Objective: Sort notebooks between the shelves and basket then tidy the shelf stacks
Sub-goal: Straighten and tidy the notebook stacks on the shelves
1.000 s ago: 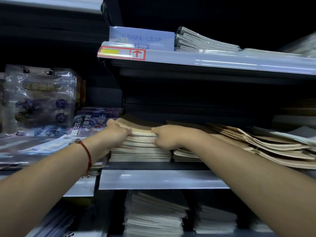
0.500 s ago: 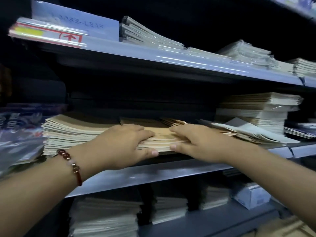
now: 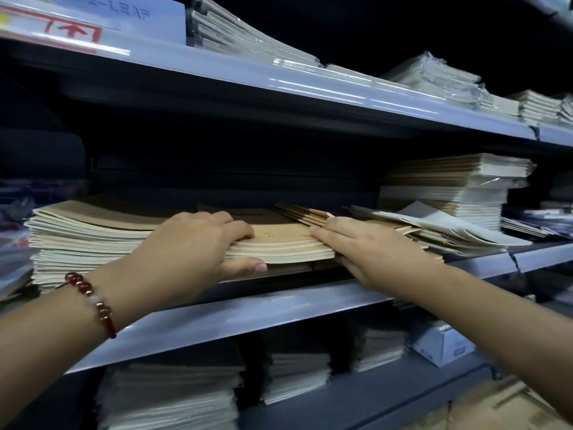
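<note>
At the centre of the frame both hands work on a small stack of tan notebooks point(image 3: 288, 243) lying on the middle shelf point(image 3: 279, 308). The left hand point(image 3: 192, 246) grips the stack's left end, fingers curled over the top cover and thumb tucked under the lower edge. The right hand point(image 3: 356, 246) lies flat with straight fingers pressed against the stack's right end. A red bead bracelet point(image 3: 93, 302) circles the left wrist at lower left.

Just left of the held stack, touching it, sits a taller pile of notebooks point(image 3: 90, 240) with pale page edges. To the right, a fanned, untidy spread of notebooks point(image 3: 434, 228) slopes across the shelf, and behind it at right of frame rises a tall wrapped stack point(image 3: 449, 187). The upper shelf point(image 3: 310, 85) carries plastic-wrapped packs point(image 3: 248, 35) and a red-arrow price label point(image 3: 68, 32) at upper left. The lower shelf point(image 3: 372, 395) holds more stacks and a small white box point(image 3: 443, 346).
</note>
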A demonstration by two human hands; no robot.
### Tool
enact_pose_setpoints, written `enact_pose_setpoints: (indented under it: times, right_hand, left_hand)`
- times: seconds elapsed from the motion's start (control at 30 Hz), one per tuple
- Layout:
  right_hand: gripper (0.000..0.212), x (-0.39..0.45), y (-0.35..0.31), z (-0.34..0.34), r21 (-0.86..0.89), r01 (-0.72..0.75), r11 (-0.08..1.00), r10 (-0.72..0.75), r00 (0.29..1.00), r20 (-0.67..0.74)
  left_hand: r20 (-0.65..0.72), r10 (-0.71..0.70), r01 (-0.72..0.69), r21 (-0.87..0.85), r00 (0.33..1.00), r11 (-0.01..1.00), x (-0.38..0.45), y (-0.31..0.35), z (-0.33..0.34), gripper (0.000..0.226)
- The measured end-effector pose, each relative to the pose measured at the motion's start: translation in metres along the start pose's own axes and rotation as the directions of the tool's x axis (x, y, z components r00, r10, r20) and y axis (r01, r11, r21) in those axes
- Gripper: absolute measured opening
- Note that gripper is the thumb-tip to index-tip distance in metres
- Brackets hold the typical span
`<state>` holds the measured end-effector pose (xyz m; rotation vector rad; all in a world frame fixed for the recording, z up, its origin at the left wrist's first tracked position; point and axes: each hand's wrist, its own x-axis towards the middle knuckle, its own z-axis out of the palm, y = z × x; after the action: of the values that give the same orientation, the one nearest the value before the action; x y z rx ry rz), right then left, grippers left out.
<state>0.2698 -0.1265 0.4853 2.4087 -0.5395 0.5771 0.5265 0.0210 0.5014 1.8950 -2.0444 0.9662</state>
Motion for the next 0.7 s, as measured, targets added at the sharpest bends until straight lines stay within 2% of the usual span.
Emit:
enact_pose_setpoints:
  times: [0.1, 0.2, 0.47, 0.53, 0.7]
  right_hand:
    - [0.057, -0.005, 0.004, 0.008, -0.009, -0.002, 1.0, 0.001, 0.996, -0.084]
    - [0.056, -0.009, 0.008, 0.012, -0.044, -0.015, 0.999, 0.009, 0.991, -0.136]
    - [0.057, -0.014, 0.014, 0.022, -0.078, -0.01, 0.997, -0.004, 0.984, -0.18]
    - [0.053, -0.012, 0.008, 0.016, -0.044, -0.039, 0.998, 0.032, 0.99, -0.137]
    - [0.05, 0.003, -0.016, -0.003, 0.115, -0.298, 0.948, 0.294, 0.954, 0.053]
  left_hand:
    - [-0.012, -0.036, 0.036, -0.03, 0.999, 0.999, 0.003, -0.005, 0.01, 0.09]
    - [-0.013, -0.083, 0.082, -0.052, 0.996, 0.995, 0.007, -0.006, 0.016, 0.08]
    - [0.001, -0.196, 0.196, -0.059, 0.981, 0.979, 0.01, 0.0, 0.02, 0.073]
    - [0.007, -0.215, 0.215, -0.055, 0.977, 0.975, 0.013, -0.001, 0.021, 0.073]
    - [0.013, -0.256, 0.257, -0.055, 0.966, 0.965, 0.022, -0.005, 0.03, 0.072]
